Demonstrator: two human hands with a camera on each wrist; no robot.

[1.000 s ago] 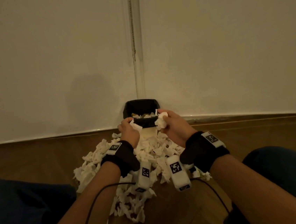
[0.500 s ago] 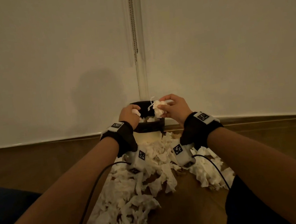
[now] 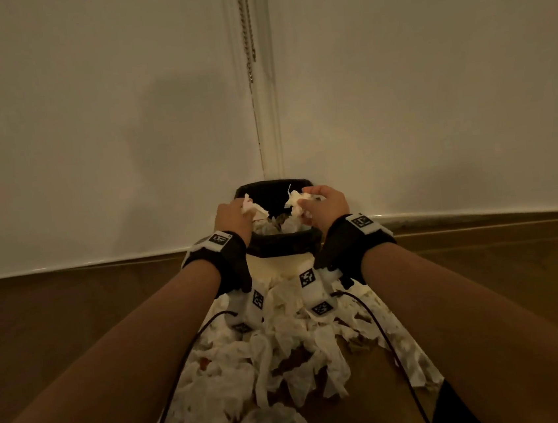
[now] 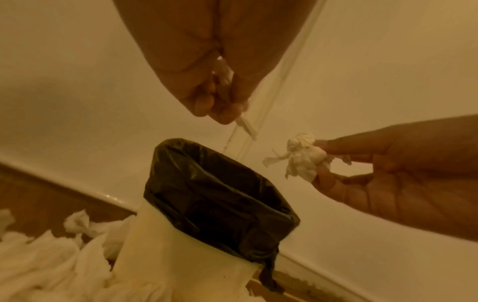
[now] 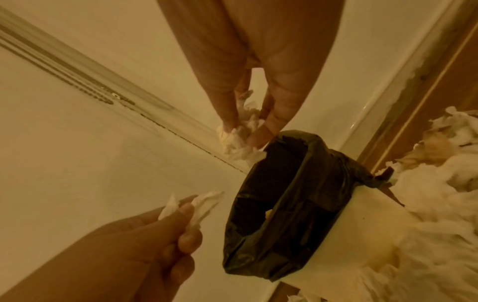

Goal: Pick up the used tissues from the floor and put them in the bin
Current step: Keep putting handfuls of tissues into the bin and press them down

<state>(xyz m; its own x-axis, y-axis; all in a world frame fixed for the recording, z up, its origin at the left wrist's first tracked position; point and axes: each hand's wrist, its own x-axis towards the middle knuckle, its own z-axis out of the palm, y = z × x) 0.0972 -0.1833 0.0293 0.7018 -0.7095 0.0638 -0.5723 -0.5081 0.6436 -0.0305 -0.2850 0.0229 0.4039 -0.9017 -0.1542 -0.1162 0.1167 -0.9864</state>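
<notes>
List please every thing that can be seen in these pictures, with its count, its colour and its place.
bin: one, cream body, on the floor in the corner of the walls
bin liner: one, black, folded over the bin's rim
tissues in the bin: several, white, inside the liner
tissue pile: many, white, on the floor in front of the bin
crumpled tissue: one, white, pinched above the bin
tissue scrap: one, white, held above the bin
floor: one, brown wood
bead chain: one, metal, hanging in the corner
wrist cameras: two, white with black markers, under the wrists
left hand: holds the tissue scrap
right hand: pinches the crumpled tissue
</notes>
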